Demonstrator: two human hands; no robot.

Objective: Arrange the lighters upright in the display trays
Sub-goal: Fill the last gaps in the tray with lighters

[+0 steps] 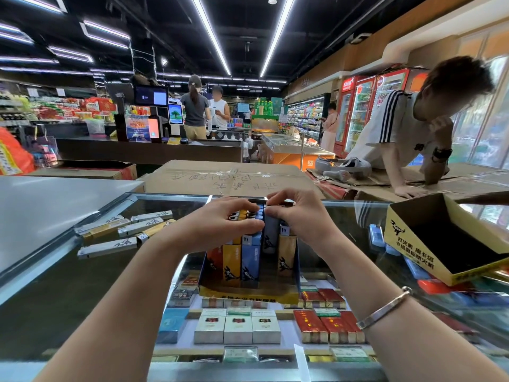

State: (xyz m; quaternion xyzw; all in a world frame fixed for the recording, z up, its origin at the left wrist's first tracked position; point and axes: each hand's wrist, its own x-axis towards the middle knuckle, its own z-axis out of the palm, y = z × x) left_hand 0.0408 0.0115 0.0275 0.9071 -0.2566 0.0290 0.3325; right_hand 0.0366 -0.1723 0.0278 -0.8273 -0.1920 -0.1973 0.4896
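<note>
I see both hands over the blue-and-yellow cardboard display tray point(249, 295) on the glass counter point(82, 285) — left hand point(220, 221) fingers curled on the upright lighters' point(249, 260) tops, right hand point(296, 213) fingers pinching one. Long axes vertical, directly beneath; right hand nearer the gap.

A supermarket: a glass-topped sales counter point(82, 260) displays boxed cigarette packs point(238, 325) beneath it, a dark checkout desk with payment screens point(151, 96) stands behind, and red glass-door drink fridges point(358, 111) and stocked grocery shelves point(305, 117) line the walls.
</note>
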